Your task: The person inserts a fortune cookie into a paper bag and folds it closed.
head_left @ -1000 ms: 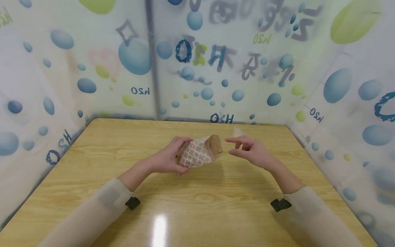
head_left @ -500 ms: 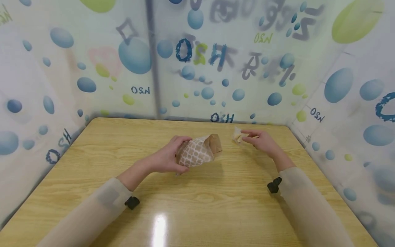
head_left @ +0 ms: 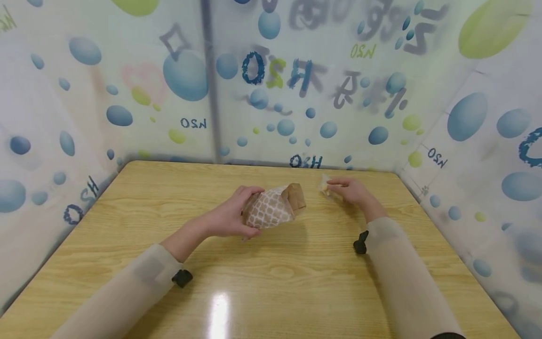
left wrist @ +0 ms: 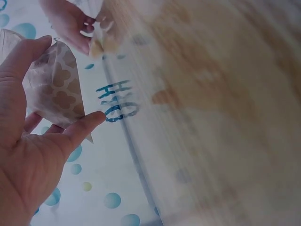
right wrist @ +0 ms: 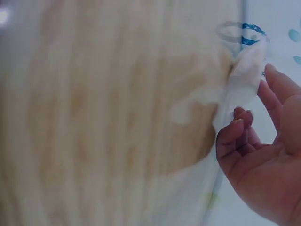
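My left hand (head_left: 230,214) grips a brown paper bag (head_left: 268,209) with a white lattice pattern, its fingers on the far side and thumb on the near side. The bag lies tilted, its open mouth facing right; what is inside cannot be seen. At the far right of the table, my right hand (head_left: 349,190) pinches the edge of a small clear packet (head_left: 324,184) with something pale yellow in it. In the right wrist view the packet (right wrist: 244,73) looks whitish and crinkled, just beyond the fingertips, with its lower part near the tabletop.
Both hands work over a glossy wooden table (head_left: 271,278). Its far edge meets a white curtain-like wall (head_left: 237,108) printed with blue and green drops, and similar walls stand at both sides. A black wrist strap piece (head_left: 182,278) shows at the left sleeve.
My right hand has moved from beside the bag's mouth, away and to the right, to the small packet, and its fingers have closed on it. The left hand and bag stay put.
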The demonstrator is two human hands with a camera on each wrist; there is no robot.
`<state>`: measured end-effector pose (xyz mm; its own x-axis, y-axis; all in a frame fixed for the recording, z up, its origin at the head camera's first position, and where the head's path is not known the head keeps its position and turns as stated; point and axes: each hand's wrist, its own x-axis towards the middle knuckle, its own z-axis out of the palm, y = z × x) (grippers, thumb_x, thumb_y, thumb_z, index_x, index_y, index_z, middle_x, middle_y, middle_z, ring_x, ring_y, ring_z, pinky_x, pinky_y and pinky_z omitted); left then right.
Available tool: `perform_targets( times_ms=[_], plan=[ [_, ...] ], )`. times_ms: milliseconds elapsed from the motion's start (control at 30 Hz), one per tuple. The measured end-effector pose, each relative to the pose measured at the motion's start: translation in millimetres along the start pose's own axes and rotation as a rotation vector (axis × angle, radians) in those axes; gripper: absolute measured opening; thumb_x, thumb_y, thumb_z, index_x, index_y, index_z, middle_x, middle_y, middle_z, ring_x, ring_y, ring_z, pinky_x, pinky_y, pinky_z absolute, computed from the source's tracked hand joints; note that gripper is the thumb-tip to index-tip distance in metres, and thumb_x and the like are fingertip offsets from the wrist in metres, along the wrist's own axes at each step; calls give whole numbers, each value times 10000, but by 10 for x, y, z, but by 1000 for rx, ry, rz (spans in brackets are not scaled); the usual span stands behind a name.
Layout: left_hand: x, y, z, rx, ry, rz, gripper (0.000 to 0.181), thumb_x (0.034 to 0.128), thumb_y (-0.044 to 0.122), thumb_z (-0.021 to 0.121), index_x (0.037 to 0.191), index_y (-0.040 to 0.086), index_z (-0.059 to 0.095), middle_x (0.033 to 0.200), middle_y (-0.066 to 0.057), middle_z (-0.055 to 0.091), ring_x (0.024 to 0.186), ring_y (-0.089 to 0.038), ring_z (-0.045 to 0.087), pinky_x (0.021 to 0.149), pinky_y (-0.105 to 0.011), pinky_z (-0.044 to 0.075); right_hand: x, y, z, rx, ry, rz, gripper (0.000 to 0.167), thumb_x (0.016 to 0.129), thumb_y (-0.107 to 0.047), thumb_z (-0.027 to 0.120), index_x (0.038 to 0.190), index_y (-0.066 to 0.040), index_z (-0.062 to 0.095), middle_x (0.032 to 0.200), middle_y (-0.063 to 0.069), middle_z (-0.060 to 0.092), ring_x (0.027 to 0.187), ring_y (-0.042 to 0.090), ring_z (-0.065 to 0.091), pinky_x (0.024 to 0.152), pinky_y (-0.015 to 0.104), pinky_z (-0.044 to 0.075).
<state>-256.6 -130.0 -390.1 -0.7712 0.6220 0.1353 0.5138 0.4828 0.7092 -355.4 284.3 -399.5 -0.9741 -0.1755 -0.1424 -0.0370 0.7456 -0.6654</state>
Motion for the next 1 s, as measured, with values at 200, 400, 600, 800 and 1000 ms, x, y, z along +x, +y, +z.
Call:
perform_targets(
  times_ms=[200, 400, 600, 800, 1000],
  plan=[
    [5, 20, -3, 7, 5, 3, 1059, 842, 203, 943, 1676, 88, 300, 1596, -199, 377, 1465, -371, 441, 1222, -639, 444, -20, -14, 37, -16, -40, -5, 526, 1115, -414, 636, 1543, -109, 629, 1534, 291, 597, 1134, 341, 650, 954, 411, 549],
    [11, 30, 9, 9, 8, 8, 1060, 838, 206, 948, 1673, 89, 304, 1601, -210, 374, 1465, -379, 438, 1228, -643, 438, -97, -50, 76, -30, -87, -40, 460, 1093, -357, 683, 1487, -121, 659, 1545, 291, 568, 1267, 384, 638, 1060, 490, 570],
    [10, 33, 24, 12, 9, 2, 1057, 843, 222, 950, 1669, 96, 303, 1605, -214, 370, 1470, -386, 438, 1226, -651, 441, -215, -92, 141, -13, -133, -38, 398, 1071, -324, 715, 1437, -171, 684, 1526, 243, 573, 1230, 367, 614, 982, 449, 566],
    [9, 45, 23, 9, 3, -4, 1051, 850, 210, 946, 1670, 98, 298, 1601, -214, 366, 1468, -386, 438, 1225, -650, 440, -341, -120, 168, -41, -152, -70, 314, 1054, -237, 725, 1358, -173, 681, 1366, 195, 641, 1196, 357, 585, 931, 422, 516],
    [9, 47, 23, 14, 2, -3, 1048, 847, 205, 945, 1668, 99, 303, 1598, -212, 371, 1465, -382, 439, 1223, -647, 442, -452, -131, 188, -12, -180, -97, 379, 1044, -186, 746, 1407, -109, 668, 1097, 125, 664, 930, 258, 593, 766, 341, 521]
  ],
)
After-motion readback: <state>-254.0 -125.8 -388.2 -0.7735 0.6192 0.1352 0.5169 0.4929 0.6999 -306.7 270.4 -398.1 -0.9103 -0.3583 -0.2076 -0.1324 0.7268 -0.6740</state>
